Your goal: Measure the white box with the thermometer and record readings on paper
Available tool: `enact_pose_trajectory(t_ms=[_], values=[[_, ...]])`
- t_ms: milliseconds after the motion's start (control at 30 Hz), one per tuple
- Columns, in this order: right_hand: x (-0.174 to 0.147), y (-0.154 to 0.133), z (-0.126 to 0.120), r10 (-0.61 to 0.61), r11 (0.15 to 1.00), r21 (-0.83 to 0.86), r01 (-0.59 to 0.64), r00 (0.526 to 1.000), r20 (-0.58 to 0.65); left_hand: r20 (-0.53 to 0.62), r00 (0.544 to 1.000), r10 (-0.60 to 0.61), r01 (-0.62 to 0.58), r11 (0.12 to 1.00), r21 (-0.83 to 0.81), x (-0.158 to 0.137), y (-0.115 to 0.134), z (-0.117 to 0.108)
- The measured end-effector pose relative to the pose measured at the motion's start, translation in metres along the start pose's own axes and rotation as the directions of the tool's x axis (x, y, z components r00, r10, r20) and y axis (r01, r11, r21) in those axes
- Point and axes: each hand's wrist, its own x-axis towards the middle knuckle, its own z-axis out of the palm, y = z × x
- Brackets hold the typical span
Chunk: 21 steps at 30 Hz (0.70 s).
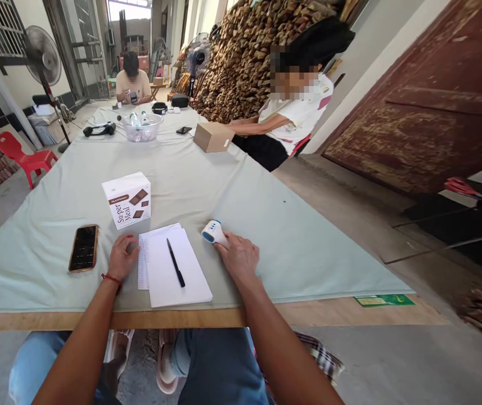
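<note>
My right hand [241, 256] is wrapped round the handle of a white and blue infrared thermometer [212, 231], its head tilted to the left over the tablecloth. Resting on the cloth, my left hand [122, 257] is loosely curved with nothing visible in it. Its fingertips are at the left edge of a stack of paper sheets [169, 284]. A black pen [175, 263] lies on the top sheet. Just beyond my left hand stands a white box with chocolate pictures [127, 199]. Left of that hand lies a smartphone [84, 248] in a brown case.
Along the long table [232, 191] are a brown cardboard box [214, 137], a clear bowl [142, 130] with bottles, and black devices. One person [295, 107] sits at the right side, another [133, 84] at the far end. A red chair [23, 154] and fan [44, 56] stand left.
</note>
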Motion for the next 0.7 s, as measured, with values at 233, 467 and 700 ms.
enact_pose_trajectory(t_ms=[233, 467, 700], values=[[-0.023, -0.048, 0.002, -0.251, 0.912, 0.354, 0.208, 0.965, 0.079, 0.426, 0.904, 0.034, -0.118, 0.978, 0.171, 0.002, 0.007, -0.005], [-0.042, -0.1, 0.011, -0.282, 0.95, 0.229, 0.214, 0.904, 0.321, 0.57, 0.821, -0.042, -0.115, 0.964, 0.238, -0.001, 0.016, -0.013], [-0.03, -0.091, 0.005, -0.295, 0.742, 0.667, 0.066, 0.926, 0.236, 0.537, 0.842, -0.045, -0.107, 0.963, 0.248, -0.004, 0.019, -0.01]])
